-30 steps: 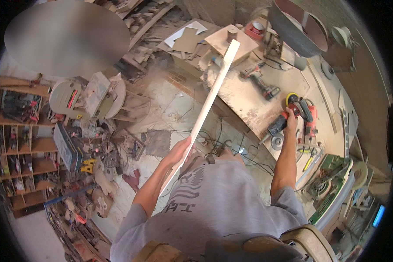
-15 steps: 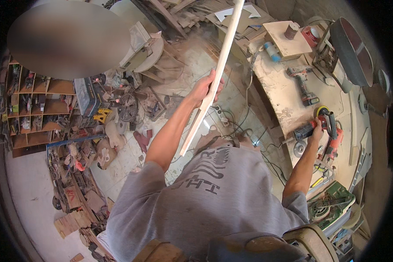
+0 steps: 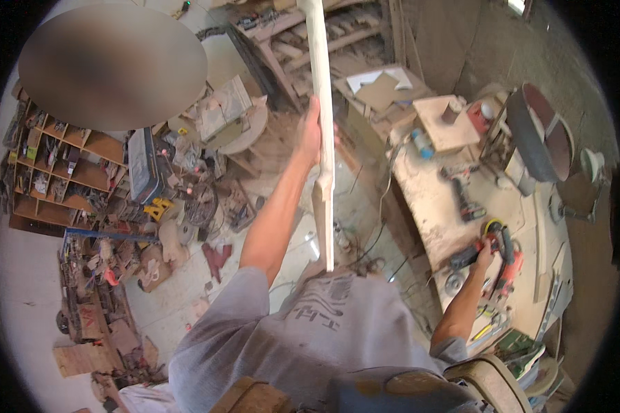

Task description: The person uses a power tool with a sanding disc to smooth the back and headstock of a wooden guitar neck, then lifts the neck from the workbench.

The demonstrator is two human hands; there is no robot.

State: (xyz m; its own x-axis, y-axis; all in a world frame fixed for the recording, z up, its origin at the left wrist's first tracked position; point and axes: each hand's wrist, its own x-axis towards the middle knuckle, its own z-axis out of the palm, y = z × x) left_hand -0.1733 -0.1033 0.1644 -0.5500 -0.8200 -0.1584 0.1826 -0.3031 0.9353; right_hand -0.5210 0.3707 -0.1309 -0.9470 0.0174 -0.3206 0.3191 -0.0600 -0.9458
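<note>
A long, pale shaped wooden piece (image 3: 323, 76) stands nearly upright in the picture, its far end cut off by the upper edge. My left hand (image 3: 311, 138) is wrapped round its middle, and the narrow near end hangs in front of my shirt. Out to the right, my right hand (image 3: 486, 256) is closed on a handheld sander (image 3: 467, 257), black and red with a round yellow-rimmed pad, at the workbench (image 3: 420, 213). Another red power tool (image 3: 508, 272) lies right beside that hand. Beyond them lies a cordless drill (image 3: 463, 193).
A large belt wheel (image 3: 539, 131) stands at the bench's far right, near a wooden box-like stand (image 3: 446, 124). Cables trail across the floor. On the left are a compartment shelf (image 3: 69, 168), a toolbox (image 3: 145, 165), scattered scrap and a blurred area.
The wooden piece has swung from a slant to nearly upright, its far end moving left. My view has shifted, showing more of the far wall. My right hand stays on the sander.
</note>
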